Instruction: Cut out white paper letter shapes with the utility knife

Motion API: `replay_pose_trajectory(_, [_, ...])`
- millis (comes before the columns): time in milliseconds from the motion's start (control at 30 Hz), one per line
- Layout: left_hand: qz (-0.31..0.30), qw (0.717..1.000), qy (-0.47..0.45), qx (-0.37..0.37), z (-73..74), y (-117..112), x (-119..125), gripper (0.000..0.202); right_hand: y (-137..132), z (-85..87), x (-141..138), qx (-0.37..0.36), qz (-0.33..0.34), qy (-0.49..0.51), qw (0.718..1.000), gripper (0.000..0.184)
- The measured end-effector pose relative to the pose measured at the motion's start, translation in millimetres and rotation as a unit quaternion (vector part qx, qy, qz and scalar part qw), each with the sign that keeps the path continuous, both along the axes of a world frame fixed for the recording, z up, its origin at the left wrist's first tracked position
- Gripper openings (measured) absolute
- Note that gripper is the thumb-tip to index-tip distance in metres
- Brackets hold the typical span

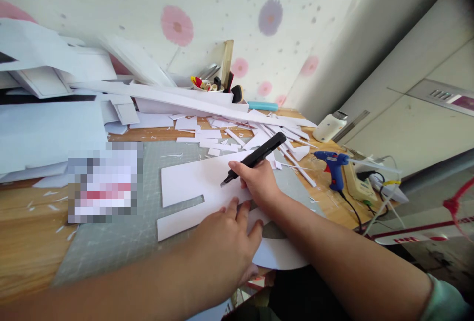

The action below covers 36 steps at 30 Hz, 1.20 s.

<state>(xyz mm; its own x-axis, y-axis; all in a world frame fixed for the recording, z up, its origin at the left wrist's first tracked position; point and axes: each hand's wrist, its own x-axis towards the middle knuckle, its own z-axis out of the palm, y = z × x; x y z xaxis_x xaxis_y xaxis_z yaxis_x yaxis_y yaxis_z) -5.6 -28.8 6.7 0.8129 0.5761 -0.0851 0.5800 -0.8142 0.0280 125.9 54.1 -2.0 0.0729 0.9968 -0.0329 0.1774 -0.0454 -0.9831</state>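
While the right hand (261, 182) closes around a black cutter (256, 156), thumb on the handle toward the blade end, the left hand (225, 237) lies palm down with its fingers somewhat spread on a white board (192, 178), pinching nothing that I can see. The board rests over the middle of the cutting mat (107, 247), with a narrow slot opening on its left edge. The cutter's tip is at the board's surface, above the mat; whether it bites in cannot be told.

To work cleanly here, I would judge, the pressure should be light and even, with several passes rather than one hard stroke, so the board does not tear. The left fingers sit near the blade on the side toward the person, so they are best moved out of its line before any pull. No ruler shows against the board; a straightedge would likely steady a long line. Loose white scraps (207, 135) lie along the mat's far edge and could lift the board if they slid under, while a blue glue gun (335, 167) rests right of the mat.
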Motion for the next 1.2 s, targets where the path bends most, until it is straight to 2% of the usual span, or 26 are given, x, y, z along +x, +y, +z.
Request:
replay_pose_trajectory(367, [0.038,0.999,-0.009,-0.029,-5.5,1.9,0.9,0.074,-1.9,-3.3,-1.5,0.01,-0.011,-0.023,1.0,0.036])
replay_pose_trajectory(600, [0.034,0.999,-0.004,-0.027,-5.5,3.6,3.0,0.075,-3.1,-3.9,1.9,0.033,0.016,-0.022,0.999,0.029])
replay_pose_trajectory(867, [0.038,0.999,-0.016,0.003,-13.4,0.4,0.7,0.072,-3.7,-6.2,3.6,0.022,-0.009,-0.028,0.999,0.028])
replay_pose_trajectory(1200, [0.028,1.0,0.002,-0.001,-9.5,3.2,1.7,0.074,-1.1,-4.7,9.3,0.015,-0.012,-0.04,0.999,0.028])
